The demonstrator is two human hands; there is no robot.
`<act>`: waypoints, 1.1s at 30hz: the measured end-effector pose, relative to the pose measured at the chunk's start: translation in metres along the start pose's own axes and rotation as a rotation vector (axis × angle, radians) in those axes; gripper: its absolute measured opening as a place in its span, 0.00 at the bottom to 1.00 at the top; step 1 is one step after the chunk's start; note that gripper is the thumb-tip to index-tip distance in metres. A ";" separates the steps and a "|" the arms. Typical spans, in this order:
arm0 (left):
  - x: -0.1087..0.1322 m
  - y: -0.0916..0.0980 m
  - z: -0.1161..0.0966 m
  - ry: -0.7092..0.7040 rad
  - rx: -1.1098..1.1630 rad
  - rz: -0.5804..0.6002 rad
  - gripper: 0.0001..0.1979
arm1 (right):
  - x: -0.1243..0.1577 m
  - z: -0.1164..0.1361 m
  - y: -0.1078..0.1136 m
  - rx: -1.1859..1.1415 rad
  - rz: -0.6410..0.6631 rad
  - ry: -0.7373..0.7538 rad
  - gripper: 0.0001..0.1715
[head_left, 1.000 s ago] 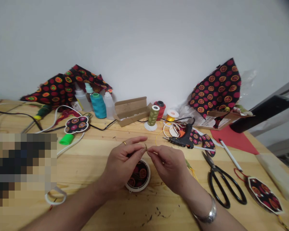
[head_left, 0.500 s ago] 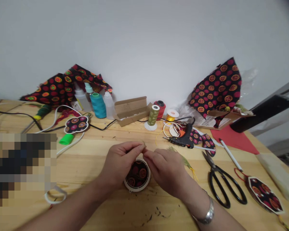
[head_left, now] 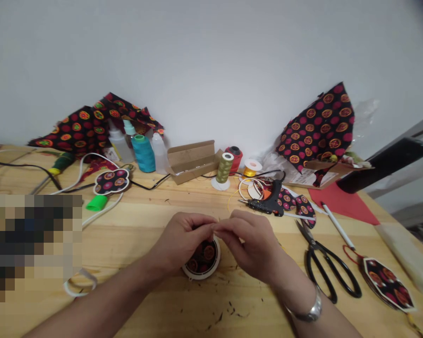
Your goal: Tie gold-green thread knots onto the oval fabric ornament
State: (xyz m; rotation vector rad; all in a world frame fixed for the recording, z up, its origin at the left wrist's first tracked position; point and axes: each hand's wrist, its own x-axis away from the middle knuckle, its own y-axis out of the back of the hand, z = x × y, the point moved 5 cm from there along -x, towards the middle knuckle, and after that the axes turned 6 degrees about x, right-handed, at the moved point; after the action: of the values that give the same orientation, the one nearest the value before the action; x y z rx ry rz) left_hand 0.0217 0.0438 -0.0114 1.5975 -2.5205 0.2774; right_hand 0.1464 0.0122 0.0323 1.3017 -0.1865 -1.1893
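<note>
Round white-rimmed disc (head_left: 207, 256) of black printed fabric: lay on pale wooden table (head_left: 144, 305), below-left of my pinched, meeting fingertips (head_left: 209, 229), left hand (head_left: 183, 237) nearer than right hand (head_left: 254, 244); what they held, I couldn't tell.

The disc (head_left: 205, 257) has a matt cloth face.

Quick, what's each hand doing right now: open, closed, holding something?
Left hand: closed in a pinch, partly hiding the round patterned piece; anything held is too small to identify.
Right hand: also pinched closed; what it holds cannot be told.
</note>
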 end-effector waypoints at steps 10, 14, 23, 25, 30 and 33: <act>0.006 -0.010 -0.002 0.048 0.024 0.238 0.12 | -0.009 -0.026 0.000 -0.490 -0.003 -0.356 0.05; 0.003 -0.003 0.005 0.022 0.154 0.166 0.12 | -0.006 -0.034 -0.013 -0.693 0.032 -0.583 0.06; -0.001 0.002 0.004 0.010 0.203 0.025 0.13 | -0.004 -0.032 -0.021 -0.887 0.070 -0.671 0.08; -0.001 0.003 0.001 -0.003 0.209 -0.010 0.14 | -0.005 -0.031 -0.018 -0.839 0.048 -0.661 0.08; -0.001 0.006 0.000 -0.038 0.194 -0.073 0.14 | -0.007 -0.031 -0.013 -0.728 -0.002 -0.646 0.06; -0.001 0.007 0.002 -0.042 0.179 -0.100 0.14 | -0.006 -0.031 -0.013 -0.699 -0.008 -0.665 0.05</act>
State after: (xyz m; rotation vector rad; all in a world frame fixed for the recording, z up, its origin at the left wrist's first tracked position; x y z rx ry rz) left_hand 0.0155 0.0472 -0.0142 1.8060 -2.4984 0.4736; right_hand 0.1573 0.0388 0.0142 0.2777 -0.2148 -1.4843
